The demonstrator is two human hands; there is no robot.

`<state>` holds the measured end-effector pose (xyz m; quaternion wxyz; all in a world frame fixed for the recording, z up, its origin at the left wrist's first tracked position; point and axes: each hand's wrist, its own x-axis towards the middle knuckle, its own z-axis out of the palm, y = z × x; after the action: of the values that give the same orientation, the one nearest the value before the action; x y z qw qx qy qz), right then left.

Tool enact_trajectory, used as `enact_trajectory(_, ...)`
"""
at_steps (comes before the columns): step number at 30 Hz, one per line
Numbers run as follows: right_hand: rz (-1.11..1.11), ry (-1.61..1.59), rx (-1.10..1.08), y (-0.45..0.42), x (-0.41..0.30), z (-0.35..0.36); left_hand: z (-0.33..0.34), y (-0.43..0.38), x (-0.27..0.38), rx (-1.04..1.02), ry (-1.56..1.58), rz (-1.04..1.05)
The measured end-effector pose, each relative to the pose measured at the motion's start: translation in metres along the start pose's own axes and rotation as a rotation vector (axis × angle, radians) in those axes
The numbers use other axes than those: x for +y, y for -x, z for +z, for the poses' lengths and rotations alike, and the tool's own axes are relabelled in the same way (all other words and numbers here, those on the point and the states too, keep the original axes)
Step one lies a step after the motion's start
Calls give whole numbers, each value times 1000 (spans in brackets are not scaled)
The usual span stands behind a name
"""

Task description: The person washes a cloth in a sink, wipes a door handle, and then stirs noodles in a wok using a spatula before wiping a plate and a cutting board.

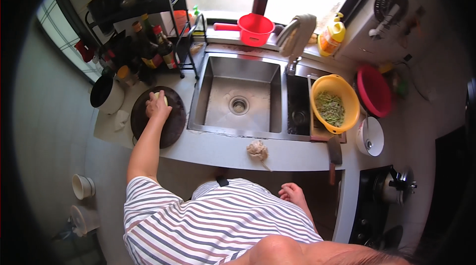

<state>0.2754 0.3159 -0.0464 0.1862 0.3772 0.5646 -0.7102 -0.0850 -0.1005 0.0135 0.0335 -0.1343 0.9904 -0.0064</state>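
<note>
My left hand reaches to a dark round cutting board left of the sink. Its fingers are closed over a pale yellow-green piece, mostly hidden under them; I cannot tell what it is. Low by my side, in front of the counter, my right hand has its fingers curled in, and nothing shows in it. Between the two hands lies a crumpled beige cloth or scrubber near the counter's front edge. Behind it is the stainless steel sink, with a drain in its floor.
A cleaver lies with its handle over the counter edge. Beyond it are a yellow colander of green vegetables, a white bowl and a red basin. A white pot and sauce bottles stand left; a faucet behind.
</note>
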Motion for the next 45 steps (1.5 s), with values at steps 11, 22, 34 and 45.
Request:
enact_trajectory(11, -199, 99, -40, -42, -103, 86, -5, -15, -89, -633, 2096, -16)
enact_trajectory(22, -638, 98, 261, -99, -309, 64, 0, 21, -15, -1006, 2400, 56)
enact_trajectory(34, -814, 21, -35, -160, -436, 57, 25, 77, 45, -1211, 2233, 128)
enact_trajectory(45, -1305, -226, -385, -85, -467, 13, 11, 48, 54, -1215, 2286, -107)
